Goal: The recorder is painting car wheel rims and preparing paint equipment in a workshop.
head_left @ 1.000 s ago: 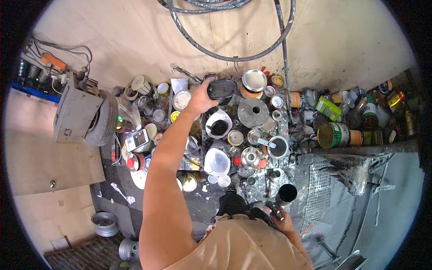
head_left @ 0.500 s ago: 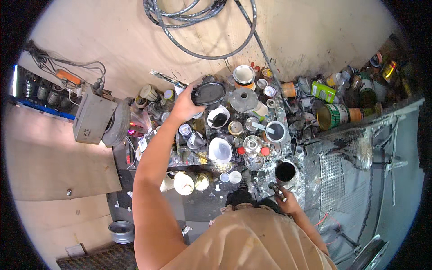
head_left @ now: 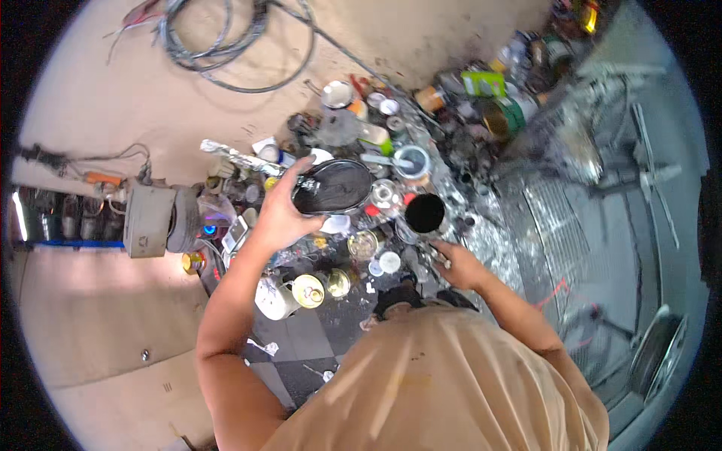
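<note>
My left hand point(head_left: 284, 214) is closed on the side of a round black tub point(head_left: 340, 186), tilted so that its dark inside shows. A silvery, foil-like stick point(head_left: 239, 156) reaches past that hand to the tub's rim. To the right, my right hand point(head_left: 460, 266) is closed around the handle of a spray gun point(head_left: 442, 257), partly hidden by the fingers. Its open cup point(head_left: 426, 214) has a black mouth facing up. The tub and the cup are apart, with a round metal tin point(head_left: 385, 194) between them.
Tins and pots crowd the bench, with a grey cup point(head_left: 413, 161) holding a stirring stick behind the spray gun. Cans point(head_left: 307, 291) stand at the near left. A coiled hose point(head_left: 226, 45) hangs on the wall. A bench grinder point(head_left: 154, 218) is at left.
The view has shifted. My left hand has brought the black tub nearer and closer to the spray gun cup. My right hand has moved forward with the gun.
</note>
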Action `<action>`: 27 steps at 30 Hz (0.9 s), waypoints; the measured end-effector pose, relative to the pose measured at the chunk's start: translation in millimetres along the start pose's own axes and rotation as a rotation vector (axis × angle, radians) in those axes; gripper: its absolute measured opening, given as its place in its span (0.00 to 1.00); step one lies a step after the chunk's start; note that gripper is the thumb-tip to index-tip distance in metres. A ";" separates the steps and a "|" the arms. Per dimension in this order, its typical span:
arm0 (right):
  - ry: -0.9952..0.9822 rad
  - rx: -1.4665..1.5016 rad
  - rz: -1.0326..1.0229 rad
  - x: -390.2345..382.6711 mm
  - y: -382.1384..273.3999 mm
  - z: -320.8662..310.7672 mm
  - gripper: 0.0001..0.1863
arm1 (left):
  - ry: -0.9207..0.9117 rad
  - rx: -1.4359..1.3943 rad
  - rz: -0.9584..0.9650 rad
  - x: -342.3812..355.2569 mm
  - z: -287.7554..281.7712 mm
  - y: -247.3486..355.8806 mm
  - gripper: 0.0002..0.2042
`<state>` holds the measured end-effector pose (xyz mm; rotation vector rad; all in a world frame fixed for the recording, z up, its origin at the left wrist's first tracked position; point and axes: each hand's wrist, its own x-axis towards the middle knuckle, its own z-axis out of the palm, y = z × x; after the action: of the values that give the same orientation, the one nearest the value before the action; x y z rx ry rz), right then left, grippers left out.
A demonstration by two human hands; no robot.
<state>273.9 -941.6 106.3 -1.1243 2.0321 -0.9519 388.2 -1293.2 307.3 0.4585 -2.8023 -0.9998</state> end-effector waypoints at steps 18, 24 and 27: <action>0.118 0.057 0.177 -181.2 28.6 -26.8 0.32 | -0.258 -0.045 0.299 -32.4 125.9 174.4 0.44; 0.159 0.116 0.261 -218.1 36.2 -33.2 0.29 | -0.379 -0.002 0.230 -27.0 153.6 215.7 0.44; 0.222 0.123 0.241 -232.7 41.8 -33.7 0.29 | -0.395 -0.019 0.281 -23.4 167.0 229.8 0.44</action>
<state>332.9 -711.4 130.3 -0.7153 2.1898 -1.0986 318.3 -1017.4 324.1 -0.1550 -3.0682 -1.1558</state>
